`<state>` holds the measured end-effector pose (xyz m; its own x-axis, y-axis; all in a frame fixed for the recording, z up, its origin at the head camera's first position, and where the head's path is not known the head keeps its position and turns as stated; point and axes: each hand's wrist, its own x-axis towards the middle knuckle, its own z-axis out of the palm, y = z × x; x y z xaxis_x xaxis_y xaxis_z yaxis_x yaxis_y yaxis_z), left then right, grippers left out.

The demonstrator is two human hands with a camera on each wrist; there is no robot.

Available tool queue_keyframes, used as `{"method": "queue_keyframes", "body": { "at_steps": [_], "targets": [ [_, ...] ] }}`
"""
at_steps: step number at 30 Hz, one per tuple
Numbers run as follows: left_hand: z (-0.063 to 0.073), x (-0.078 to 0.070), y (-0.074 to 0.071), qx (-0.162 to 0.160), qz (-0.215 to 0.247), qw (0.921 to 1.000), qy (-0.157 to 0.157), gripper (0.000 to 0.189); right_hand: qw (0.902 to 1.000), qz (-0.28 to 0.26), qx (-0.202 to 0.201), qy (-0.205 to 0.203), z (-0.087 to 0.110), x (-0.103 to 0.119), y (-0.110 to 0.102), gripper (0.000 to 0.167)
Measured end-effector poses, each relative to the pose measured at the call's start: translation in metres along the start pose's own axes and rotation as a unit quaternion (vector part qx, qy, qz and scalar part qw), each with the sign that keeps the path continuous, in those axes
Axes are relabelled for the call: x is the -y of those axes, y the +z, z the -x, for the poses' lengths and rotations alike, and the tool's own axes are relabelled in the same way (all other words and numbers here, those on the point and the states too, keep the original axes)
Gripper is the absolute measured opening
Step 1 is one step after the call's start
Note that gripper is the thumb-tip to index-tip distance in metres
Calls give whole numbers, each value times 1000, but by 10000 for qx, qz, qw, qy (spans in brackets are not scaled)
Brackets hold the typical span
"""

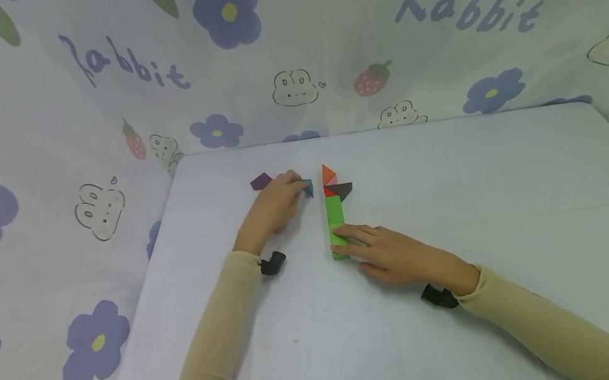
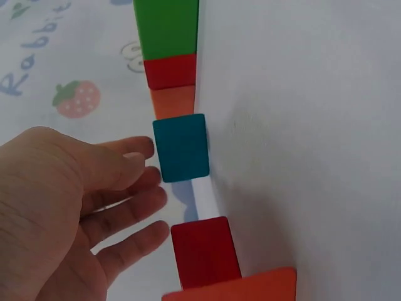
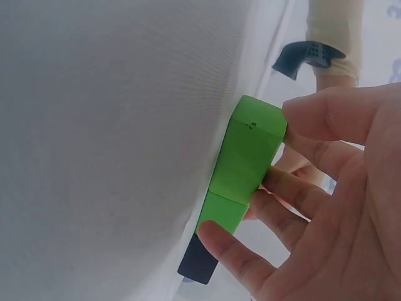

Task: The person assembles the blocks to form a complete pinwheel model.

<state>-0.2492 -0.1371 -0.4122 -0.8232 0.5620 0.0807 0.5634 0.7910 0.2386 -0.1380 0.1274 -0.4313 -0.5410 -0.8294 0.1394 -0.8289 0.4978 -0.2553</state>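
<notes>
My left hand (image 1: 277, 203) is at a teal triangular block (image 1: 308, 187), its fingertips at the block's left edge. In the left wrist view the thumb and fingers are spread loosely beside the teal block (image 2: 182, 148). My right hand (image 1: 392, 255) has its extended fingers on two light-green blocks (image 1: 334, 210) that lie end to end. From the right wrist, the thumb shows near one end of the green blocks (image 3: 247, 150). A dark block (image 1: 341, 190), an orange triangle (image 1: 328, 174) and red and pink pieces continue the row at its far end.
A purple block (image 1: 261, 181) lies behind the left hand. A red block (image 2: 205, 252) and an orange block (image 2: 235, 287) stand close to the left fingers. The white table (image 1: 482, 193) meets a patterned cloth (image 1: 320, 42) at its back and left.
</notes>
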Motion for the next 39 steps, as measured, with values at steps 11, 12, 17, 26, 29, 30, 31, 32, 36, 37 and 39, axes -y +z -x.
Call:
{"method": "queue_keyframes", "body": {
  "at_steps": [11, 12, 17, 26, 29, 30, 31, 32, 36, 37, 39],
  "targets": [
    [-1, -3, 1, 346, -5, 9993, -133, 34, 10000, 17, -26, -53, 2, -1, 2, 53],
    [-2, -4, 2, 369, -26, 9992, -156, 35, 10000, 22, -29, -50, 2, -1, 2, 53],
    [-5, -7, 8, 509, -193, 9983, -228, 41, 9999, 74, -87, -83, 2, -1, 2, 54],
    [-6, -9, 15, 438, -353, 9983, -128, 45, 9999, 13, -71, -84, 2, 1, 0, 53],
    [-6, -9, 16, 354, -368, 9987, -61, 45, 9999, -1, -76, -79, 2, 1, -1, 53],
    [-5, -9, 16, 331, -376, 9987, -36, 45, 9999, -13, -82, -80, 2, 1, -1, 53],
    [-5, -9, 16, 312, -380, 9988, -13, 45, 9999, -22, -81, -78, 2, 1, -1, 53],
    [-5, -10, 16, 300, -384, 9988, 2, 45, 9999, -35, -84, -75, 1, 1, -1, 53],
    [-5, -11, 16, 323, -381, 9988, -1, 46, 9999, -59, -70, -55, 2, 2, -2, 54],
    [-5, -11, 16, 341, -377, 9987, -9, 47, 10000, -56, -64, -52, 2, 2, -2, 54],
    [-5, -12, 15, 378, -376, 9986, -21, 47, 10000, -42, -57, -53, 2, 2, -2, 54]
  ]
}}
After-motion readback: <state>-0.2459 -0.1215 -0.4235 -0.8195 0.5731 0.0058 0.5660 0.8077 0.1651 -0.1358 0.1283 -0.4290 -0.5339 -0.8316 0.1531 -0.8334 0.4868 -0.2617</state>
